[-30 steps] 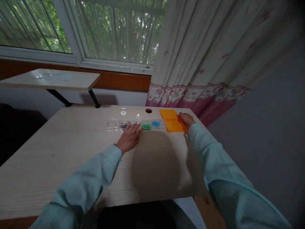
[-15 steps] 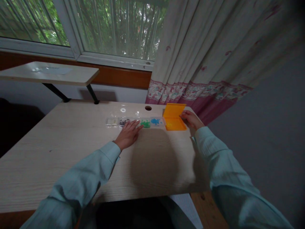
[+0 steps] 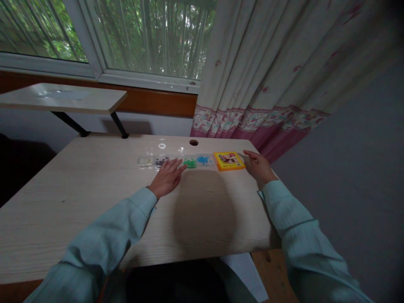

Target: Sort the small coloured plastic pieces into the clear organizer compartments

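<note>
A flat yellow plastic case (image 3: 229,161) lies closed on the table, with a printed label on its lid. Just off its right side is my right hand (image 3: 259,165), fingers stretched out and holding nothing. To the left of the case runs a row of small clear trays. One holds blue pieces (image 3: 203,160), the one beside it green pieces (image 3: 190,163), and another dark pieces (image 3: 160,161). The leftmost tray (image 3: 145,161) looks pale inside. My left hand (image 3: 168,176) rests palm down, fingers spread, over the trays between the dark and green pieces.
The pale wooden table (image 3: 104,202) has a round hole (image 3: 193,143) near its back edge. A raised shelf (image 3: 94,101) on black legs stands at the back left. A curtain (image 3: 240,84) hangs behind, with a wall at the right. Paper (image 3: 244,273) lies below the front edge.
The yellow case's lid, upright before, is now down and its label shows. My right hand has let go of it and moved slightly right. My left hand stays over the trays.
</note>
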A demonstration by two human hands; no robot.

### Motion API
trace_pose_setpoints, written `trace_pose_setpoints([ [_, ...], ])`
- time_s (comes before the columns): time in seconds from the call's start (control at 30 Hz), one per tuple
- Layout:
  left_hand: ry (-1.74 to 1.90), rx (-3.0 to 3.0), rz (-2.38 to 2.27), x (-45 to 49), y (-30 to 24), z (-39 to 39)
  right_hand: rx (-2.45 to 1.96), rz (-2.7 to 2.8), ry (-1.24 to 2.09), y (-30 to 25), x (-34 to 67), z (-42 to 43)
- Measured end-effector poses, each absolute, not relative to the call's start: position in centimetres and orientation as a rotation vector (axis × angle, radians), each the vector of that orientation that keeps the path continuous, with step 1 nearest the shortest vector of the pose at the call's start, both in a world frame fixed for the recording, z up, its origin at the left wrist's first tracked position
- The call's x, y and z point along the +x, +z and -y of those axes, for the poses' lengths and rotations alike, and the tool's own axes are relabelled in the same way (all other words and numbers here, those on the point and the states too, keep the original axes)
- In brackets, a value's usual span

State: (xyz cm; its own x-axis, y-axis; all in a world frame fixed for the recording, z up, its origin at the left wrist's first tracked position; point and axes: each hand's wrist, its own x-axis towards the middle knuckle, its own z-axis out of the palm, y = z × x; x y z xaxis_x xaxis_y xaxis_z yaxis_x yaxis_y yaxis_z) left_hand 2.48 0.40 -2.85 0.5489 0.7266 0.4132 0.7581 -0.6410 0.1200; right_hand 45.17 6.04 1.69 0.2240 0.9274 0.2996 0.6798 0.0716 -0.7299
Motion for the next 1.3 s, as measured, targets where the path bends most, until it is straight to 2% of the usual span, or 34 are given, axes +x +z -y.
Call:
trace_pose_setpoints([
  [0.2, -0.686, -2.700, 1.264, 2.3, -2.9, -0.4, -1.440, 2.092, -0.055, 0.5, 43.4, -6.1],
  [0.5, -0.697, -2.705, 1.277, 2.3, -2.9, -0.4, -1.700, 2.306, -0.351, -2.9, 40.2, -5.5],
  [0.73, -0.780, -2.756, 1.244, 2.1, -3.6, -1.0, -1.728, 2.273, -0.333, -2.7, 40.2, -5.4],
  [1.0, -0.921, -2.674, 1.259, 1.9, -2.5, -1.0, -1.706, 1.920, -0.146, -2.9, 39.8, -5.8],
  [1.2, -1.033, -2.333, 1.593, -3.3, -1.4, -1.7, -1.534, 1.993, -0.198, -1.1, 36.5, -5.2],
  [1.3, -1.011, -2.371, 1.708, -6.6, -2.4, -2.8, -1.449, 2.158, -0.182, 0.2, 33.5, -5.1],
])
